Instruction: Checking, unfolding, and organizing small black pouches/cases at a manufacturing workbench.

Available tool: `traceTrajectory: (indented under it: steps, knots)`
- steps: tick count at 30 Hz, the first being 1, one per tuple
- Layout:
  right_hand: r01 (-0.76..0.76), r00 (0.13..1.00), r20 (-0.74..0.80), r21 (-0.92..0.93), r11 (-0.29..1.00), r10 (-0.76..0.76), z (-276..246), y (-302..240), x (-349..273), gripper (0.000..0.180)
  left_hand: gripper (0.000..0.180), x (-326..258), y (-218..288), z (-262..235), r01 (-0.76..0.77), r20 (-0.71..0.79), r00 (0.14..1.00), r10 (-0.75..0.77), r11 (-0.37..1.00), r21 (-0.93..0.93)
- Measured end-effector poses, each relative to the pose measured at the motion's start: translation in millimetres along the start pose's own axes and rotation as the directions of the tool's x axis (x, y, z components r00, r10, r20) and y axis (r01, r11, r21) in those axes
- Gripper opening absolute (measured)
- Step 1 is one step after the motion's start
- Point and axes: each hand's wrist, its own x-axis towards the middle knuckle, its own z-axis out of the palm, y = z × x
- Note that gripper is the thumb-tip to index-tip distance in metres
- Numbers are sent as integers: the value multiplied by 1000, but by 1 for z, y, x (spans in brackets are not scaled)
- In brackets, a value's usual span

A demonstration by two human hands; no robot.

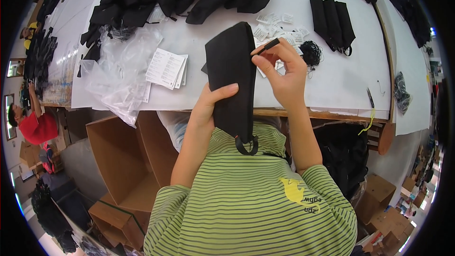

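Over the near edge of the surface (341,83), my left grip (207,102) holds a black pouch (230,61), perhaps steadying it while my right grip (286,75) pinches a black strip (268,45).

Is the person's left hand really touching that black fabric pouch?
Touching: the head view shows the left hand holding the black fabric pouch, its thumb laid across the pouch's face.
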Motion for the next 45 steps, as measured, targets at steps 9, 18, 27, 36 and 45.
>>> traceTrajectory:
  steps: [9, 18, 27, 36, 45]
  knots:
    - [-46, 934, 358, 60, 997, 22, 9, -36, -31, 12, 33, 16, 14, -34, 59, 188, 982, 19, 914, -400]
    - [-80, 913, 407, 93, 992, 35, 11, -37, -36, 11, 24, 15, 15, -35, -12, 45, 998, 34, 908, -419]
    - [240, 931, 276, 30, 970, -239, 22, -41, -33, 21, 26, 21, 17, -34, -60, 11, 998, 68, 944, -326]
    - [173, 944, 280, 25, 985, -173, 26, -34, -39, 22, 25, 18, 20, -32, -107, -90, 992, 84, 948, -298]
    - [181, 956, 235, 11, 983, -178, 31, -32, -38, 23, 27, 17, 19, -45, -184, -20, 983, 183, 962, -201]
